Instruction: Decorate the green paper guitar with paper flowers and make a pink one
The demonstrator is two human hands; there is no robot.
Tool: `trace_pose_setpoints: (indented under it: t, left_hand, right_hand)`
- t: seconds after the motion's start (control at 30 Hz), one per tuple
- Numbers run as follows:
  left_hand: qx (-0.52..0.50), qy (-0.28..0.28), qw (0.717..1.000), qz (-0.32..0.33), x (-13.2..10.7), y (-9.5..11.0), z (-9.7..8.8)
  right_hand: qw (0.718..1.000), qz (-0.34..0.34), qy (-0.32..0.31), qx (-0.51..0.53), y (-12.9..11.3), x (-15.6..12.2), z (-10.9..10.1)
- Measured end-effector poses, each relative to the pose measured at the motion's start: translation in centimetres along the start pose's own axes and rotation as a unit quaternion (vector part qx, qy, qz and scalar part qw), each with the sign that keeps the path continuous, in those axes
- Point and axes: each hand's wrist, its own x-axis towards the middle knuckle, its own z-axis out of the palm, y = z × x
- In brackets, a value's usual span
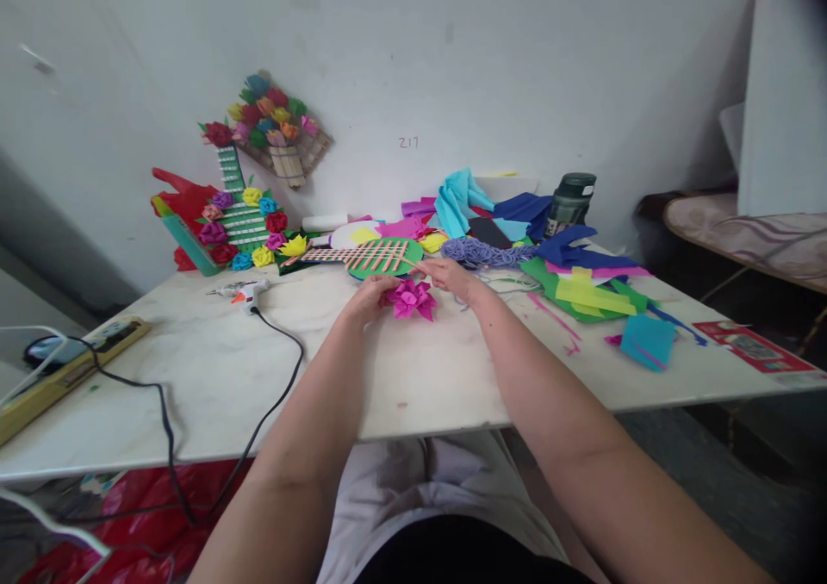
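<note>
My left hand [373, 300] is closed on the edge of a magenta paper flower [412, 300] with pointed petals, just above the table. My right hand [449, 276] pinches a thin pale wooden stick [411, 263], its tip pointing left above the flower. Right behind both hands lies a guitar-shaped craft [381, 257], a green round body crossed by thin sticks, with a yellow paper flower [295, 246] by its neck. Purple-blue yarn [488, 253] is heaped beyond my right hand.
A glue gun [251, 295] and its black cord lie to the left, near a power strip [77, 364]. A flower-trimmed green craft [240, 214] leans on the wall. Coloured paper [585, 293] and a dark bottle [571, 201] occupy the right. The table's front edge [432, 431] is close.
</note>
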Motion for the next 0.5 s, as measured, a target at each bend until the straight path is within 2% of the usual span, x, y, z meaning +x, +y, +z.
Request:
trace_pose_setpoints:
  t: [0.2, 0.33, 0.5]
  left_hand:
    - [0.015, -0.006, 1.000, 0.024, -0.35, 0.24, -0.09]
    - [0.020, -0.002, 1.000, 0.019, -0.41, 0.31, -0.08]
    - [0.026, 0.000, 1.000, 0.010, -0.43, 0.34, -0.10]
  right_hand:
    - [1.000, -0.013, -0.013, -0.018, 0.32, -0.03, -0.28]
    - [0.998, 0.020, -0.047, 0.021, 0.06, -0.27, -0.18]
    - [0.994, 0.058, -0.094, 0.015, -0.44, -0.54, -0.09]
